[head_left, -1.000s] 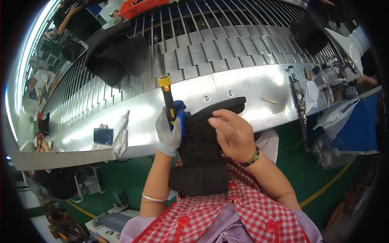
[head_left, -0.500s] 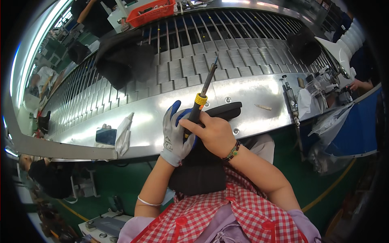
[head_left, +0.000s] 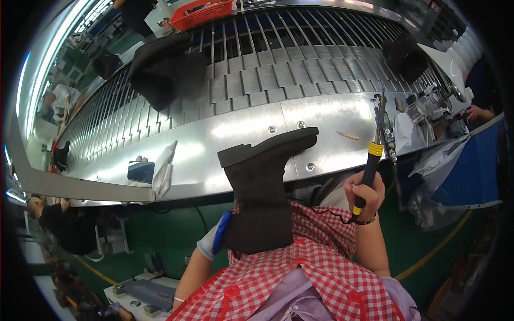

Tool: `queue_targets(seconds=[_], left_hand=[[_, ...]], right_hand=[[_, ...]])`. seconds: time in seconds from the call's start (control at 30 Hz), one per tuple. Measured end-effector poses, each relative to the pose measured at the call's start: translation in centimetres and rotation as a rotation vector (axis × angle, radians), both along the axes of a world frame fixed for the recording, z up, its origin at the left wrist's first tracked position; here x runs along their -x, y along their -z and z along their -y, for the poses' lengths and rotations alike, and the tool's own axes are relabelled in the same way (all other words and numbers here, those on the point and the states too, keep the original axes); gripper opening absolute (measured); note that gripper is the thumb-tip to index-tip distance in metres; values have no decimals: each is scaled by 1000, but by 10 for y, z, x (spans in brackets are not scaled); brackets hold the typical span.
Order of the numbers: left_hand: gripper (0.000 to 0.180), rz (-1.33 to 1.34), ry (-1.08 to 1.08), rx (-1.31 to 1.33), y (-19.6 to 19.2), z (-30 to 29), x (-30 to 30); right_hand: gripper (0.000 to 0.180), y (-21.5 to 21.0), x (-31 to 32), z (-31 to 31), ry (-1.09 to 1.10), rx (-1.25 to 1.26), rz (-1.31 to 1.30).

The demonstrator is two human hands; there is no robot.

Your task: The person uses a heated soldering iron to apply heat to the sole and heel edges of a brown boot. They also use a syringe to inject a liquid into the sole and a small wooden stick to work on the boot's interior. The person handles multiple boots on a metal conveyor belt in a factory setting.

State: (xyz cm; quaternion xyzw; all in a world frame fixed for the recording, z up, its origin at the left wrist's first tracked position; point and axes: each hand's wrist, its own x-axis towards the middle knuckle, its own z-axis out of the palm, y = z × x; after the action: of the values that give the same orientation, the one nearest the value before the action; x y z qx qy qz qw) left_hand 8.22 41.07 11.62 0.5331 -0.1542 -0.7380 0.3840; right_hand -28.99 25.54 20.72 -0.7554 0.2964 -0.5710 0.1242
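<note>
Well, from where I stand, the boot (head_left: 257, 184) looks whole, with sole and heel in place, and no contact between it and the iron (head_left: 372, 166) at this moment. It lies toe to the right, sole turned away from the wearer of the apron (head_left: 321, 230), its shaft reaching back over the lap and its sole above the ledge (head_left: 214, 142). The right hand (head_left: 367, 193), bare and well to the right of the boot, has its fingers wrapped round the iron's handle, the tip pointing away. The gloved left hand (head_left: 209, 243) is against the shaft on the boot's left side; its fingers are mostly hidden, so I cannot tell whether they grip. How much has been done on the boot I can't judge: any mark on the dark upper is too faint to make out, and so is anything left undone. Beyond the boot, to the left, another dark piece (head_left: 160, 67) sits on the conveyor (head_left: 292, 75); nearer, also left of it, are a phone (head_left: 141, 172) and white gloves (head_left: 163, 174).
</note>
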Motion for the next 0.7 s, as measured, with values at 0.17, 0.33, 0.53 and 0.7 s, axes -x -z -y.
queue_targets(seconds=[0.17, 0.33, 0.53, 0.7], left_hand=[[48, -68, 321, 158, -11, -1, -12], [50, 65, 230, 394, -56, 41, -7], [53, -21, -128, 653, -148, 118, -21], [40, 295, 61, 997, -216, 260, 14]], right_hand=[[38, 5, 20, -13, 124, 175, -73], [33, 6, 52, -35, 155, 81, -132], [41, 21, 73, -48, 289, 217, -112], [45, 35, 84, -52, 233, 166, -74]])
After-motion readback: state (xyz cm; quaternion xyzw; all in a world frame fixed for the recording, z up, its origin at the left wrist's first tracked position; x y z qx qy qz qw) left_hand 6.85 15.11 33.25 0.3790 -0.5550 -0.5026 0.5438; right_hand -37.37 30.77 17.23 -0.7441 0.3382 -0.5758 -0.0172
